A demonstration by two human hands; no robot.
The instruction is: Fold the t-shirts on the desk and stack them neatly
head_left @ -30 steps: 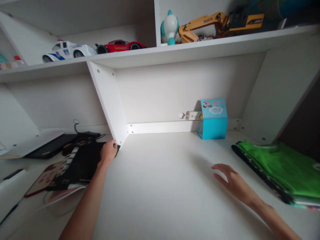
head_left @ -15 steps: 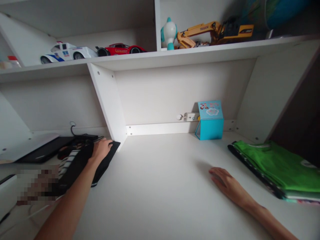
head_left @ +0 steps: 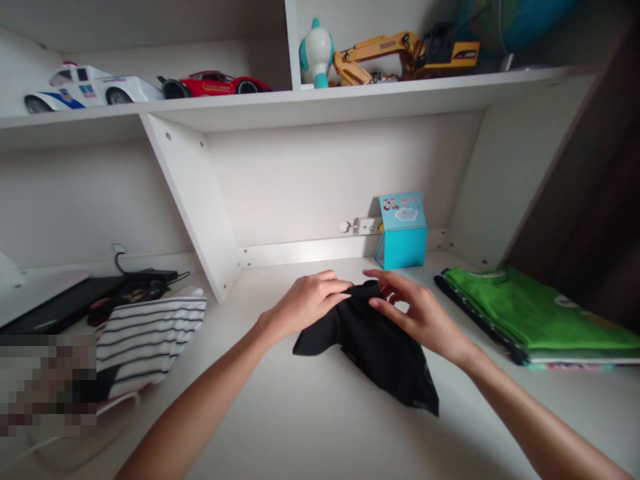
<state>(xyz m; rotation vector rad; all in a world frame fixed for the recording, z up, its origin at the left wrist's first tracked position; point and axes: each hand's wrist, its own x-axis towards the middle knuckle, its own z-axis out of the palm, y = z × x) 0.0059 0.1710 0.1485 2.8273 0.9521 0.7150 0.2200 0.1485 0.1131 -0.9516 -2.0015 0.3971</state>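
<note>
A black garment (head_left: 385, 347), bunched at its top, hangs down toward the middle of the white desk; its exact cut is hard to make out. My left hand (head_left: 313, 297) pinches the upper left edge of the cloth between thumb and fingers. At the upper right of the garment is my right hand (head_left: 413, 310), its thumb and fingers spread apart around the bunched fabric. Whether those right fingertips touch the cloth is unclear. To the left lies a white cloth with dark stripes (head_left: 155, 333).
A folded stack topped by a green garment (head_left: 535, 307) lies at the right. A blue desk calendar (head_left: 405, 247) stands at the back beside a power socket (head_left: 367, 225). Cables and a dark flat device (head_left: 55, 303) are at the left. Above, a shelf (head_left: 375, 93) carries toy vehicles.
The black garment has left the pile on the left and is now over the middle of the desk in my left hand. My right hand has moved left to it. The striped cloth is uncovered.
</note>
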